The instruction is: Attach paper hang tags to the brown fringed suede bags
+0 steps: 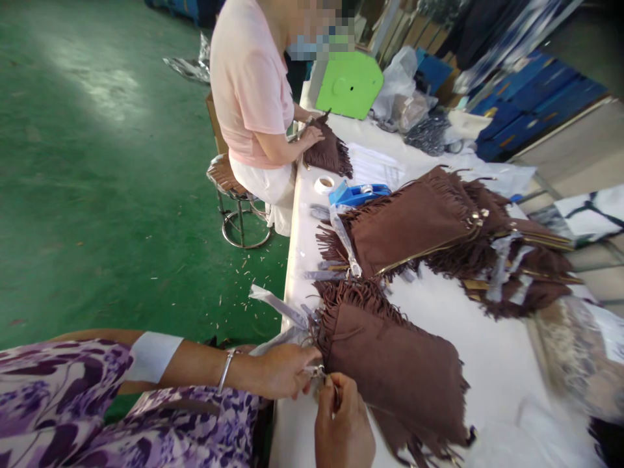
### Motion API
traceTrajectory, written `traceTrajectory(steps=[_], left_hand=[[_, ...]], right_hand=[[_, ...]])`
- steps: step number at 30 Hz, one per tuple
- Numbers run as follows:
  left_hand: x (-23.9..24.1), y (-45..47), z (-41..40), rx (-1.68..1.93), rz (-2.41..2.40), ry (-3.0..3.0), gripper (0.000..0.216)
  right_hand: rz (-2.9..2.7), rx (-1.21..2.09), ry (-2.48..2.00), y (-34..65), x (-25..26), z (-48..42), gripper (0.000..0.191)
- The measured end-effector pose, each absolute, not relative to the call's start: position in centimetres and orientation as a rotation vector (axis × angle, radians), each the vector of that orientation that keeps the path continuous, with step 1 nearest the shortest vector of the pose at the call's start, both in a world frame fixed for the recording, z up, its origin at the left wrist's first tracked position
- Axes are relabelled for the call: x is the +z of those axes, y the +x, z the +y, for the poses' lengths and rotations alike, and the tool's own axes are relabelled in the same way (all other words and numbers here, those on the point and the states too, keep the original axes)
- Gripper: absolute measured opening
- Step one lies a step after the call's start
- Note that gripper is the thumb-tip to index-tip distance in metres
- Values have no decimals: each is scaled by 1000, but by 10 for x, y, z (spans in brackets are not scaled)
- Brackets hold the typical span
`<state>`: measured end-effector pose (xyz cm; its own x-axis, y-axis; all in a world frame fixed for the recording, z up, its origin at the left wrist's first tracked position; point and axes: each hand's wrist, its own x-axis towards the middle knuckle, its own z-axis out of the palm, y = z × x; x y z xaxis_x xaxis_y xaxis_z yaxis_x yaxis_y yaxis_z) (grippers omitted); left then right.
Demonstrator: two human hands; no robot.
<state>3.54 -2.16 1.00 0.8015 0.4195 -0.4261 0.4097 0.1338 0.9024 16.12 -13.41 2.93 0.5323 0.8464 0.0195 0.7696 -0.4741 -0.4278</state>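
Observation:
A brown fringed bag [390, 357] lies flat on the white table in front of me, its fringe toward the upper left and lower right. At its near left corner, my left hand [285, 370] pinches a small silver metal clasp [316, 371]. Close beside it, my right hand [345, 422] has thumb and fingertips pressed together at the same corner; what lies between them is too small to make out. A strip of clear plastic wrap [277, 302] sticks up from the bag's corner above my left hand.
More brown fringed bags [414, 221] are stacked farther along the table [305, 240]. Near them are a blue tape dispenser [358, 194] and a white tape roll [324, 186]. A seated co-worker [258, 84] handles another bag [322, 149]. Plastic-bagged items [580, 357] lie at right.

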Motion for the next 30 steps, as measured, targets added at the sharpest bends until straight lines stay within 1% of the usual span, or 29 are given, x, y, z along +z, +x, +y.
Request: traceTrajectory(steps=[4, 9, 10, 15, 19, 22, 25, 27, 30], left_hand=[[5, 39, -20, 19, 671, 1349, 41], [-2, 44, -15, -19, 560, 1036, 21], [-3, 45, -14, -19, 545, 969, 20], [-12, 48, -15, 61, 542, 704, 40], [-17, 51, -17, 31, 553, 688, 42], [-16, 51, -19, 12, 592, 732, 43], [-15, 50, -24, 57, 692, 756, 50], [-14, 50, -28, 95, 729, 745, 55], [-13, 50, -30, 105, 720, 756, 53]], right_hand=[[-1354, 261, -2387, 160, 26, -132, 41], [-1354, 261, -2278, 159, 22, -131, 39], [-1349, 259, -2264, 159, 21, -131, 39], [-1294, 311, -2242, 159, 13, -135, 40], [-1249, 326, -2229, 159, 11, -137, 42], [-1074, 306, -2287, 155, 23, -136, 43], [-879, 300, -2401, 151, 38, -133, 43], [-859, 331, -2438, 149, 43, -132, 44], [-919, 392, -2422, 149, 43, -131, 47]])
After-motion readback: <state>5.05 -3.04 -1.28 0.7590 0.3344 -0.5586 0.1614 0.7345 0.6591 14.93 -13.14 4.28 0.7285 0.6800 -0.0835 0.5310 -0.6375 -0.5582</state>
